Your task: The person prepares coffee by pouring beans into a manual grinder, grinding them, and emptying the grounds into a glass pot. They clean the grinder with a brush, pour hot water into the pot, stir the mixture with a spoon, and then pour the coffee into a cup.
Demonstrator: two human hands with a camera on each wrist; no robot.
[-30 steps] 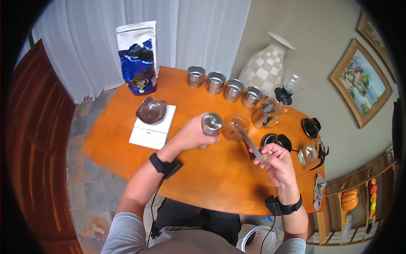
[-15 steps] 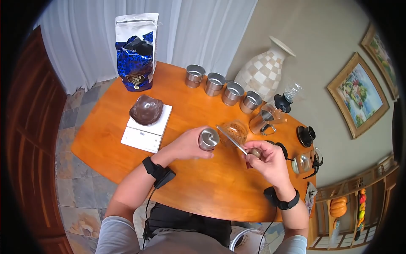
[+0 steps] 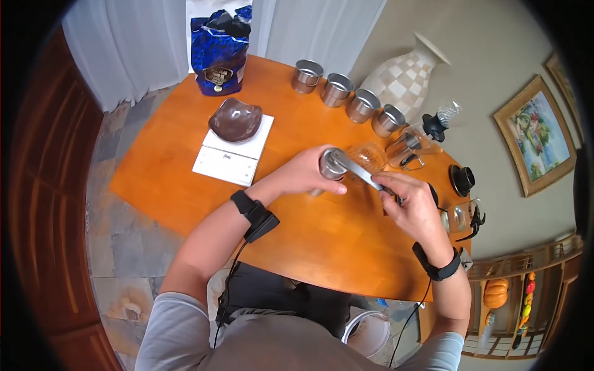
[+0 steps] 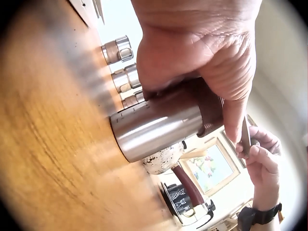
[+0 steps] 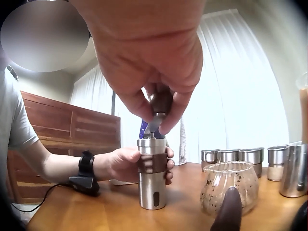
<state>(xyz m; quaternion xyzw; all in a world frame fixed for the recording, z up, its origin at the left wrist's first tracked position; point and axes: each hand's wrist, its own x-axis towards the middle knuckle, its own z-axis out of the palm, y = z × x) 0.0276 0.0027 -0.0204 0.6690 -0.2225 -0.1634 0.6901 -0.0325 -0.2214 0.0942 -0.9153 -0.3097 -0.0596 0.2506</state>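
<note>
A steel hand grinder (image 3: 333, 164) with a brown ribbed band (image 5: 152, 163) stands upright on the table, gripped round the band by my left hand (image 3: 309, 173). My right hand (image 3: 411, 201) pinches the dark knob (image 5: 160, 102) of the flat metal crank (image 3: 359, 168). The crank's other end lies at the top of the grinder. Just beyond the grinder, a glass vessel (image 5: 230, 188) with dark specks inside has a brown handle (image 5: 229, 210).
Four steel cups stand in a row, one of them a cup (image 3: 363, 106). A brown bowl (image 3: 236, 120) sits on a white scale (image 3: 229, 162), with a blue bag (image 3: 219, 54) behind. A metal pitcher (image 3: 405, 148) and dripper (image 3: 461, 179) are at the right.
The crank, held apart from the grinder before, has come over to the grinder's top with my right hand. My left hand keeps its grip on the grinder. The head view has shifted.
</note>
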